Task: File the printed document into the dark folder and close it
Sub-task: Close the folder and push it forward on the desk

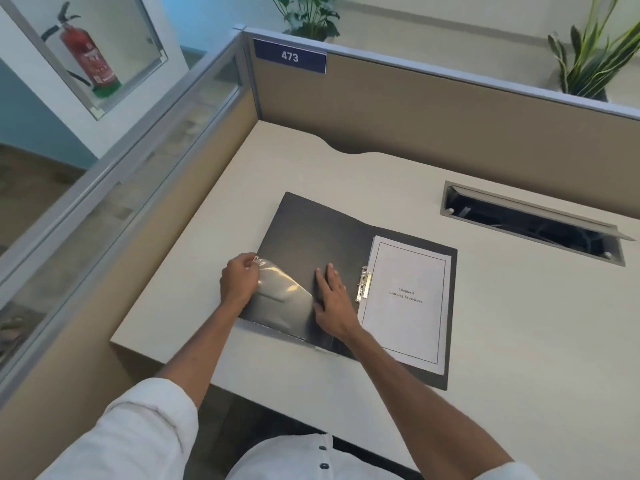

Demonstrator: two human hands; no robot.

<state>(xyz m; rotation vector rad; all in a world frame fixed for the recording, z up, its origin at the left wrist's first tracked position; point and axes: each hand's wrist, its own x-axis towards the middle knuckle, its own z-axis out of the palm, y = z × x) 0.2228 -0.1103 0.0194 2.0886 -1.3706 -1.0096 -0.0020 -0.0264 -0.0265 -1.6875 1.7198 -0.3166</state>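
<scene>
The dark folder [311,233] lies open on the desk [519,323]. On its right half rests the printed document [407,299], a white stack with a framed title page, next to the metal clip [363,285] at the spine. My left hand [239,278] pinches the upper corner of the clear plastic pocket [282,289] on the folder's left half and lifts it. My right hand [332,299] lies flat, fingers spread, pressing on the left inner cover beside the clip.
A cable tray opening [533,225] with its lid raised sits at the desk's back right. Beige partition walls [415,116] bound the desk at the back and left. Plants [585,57] stand behind the partition.
</scene>
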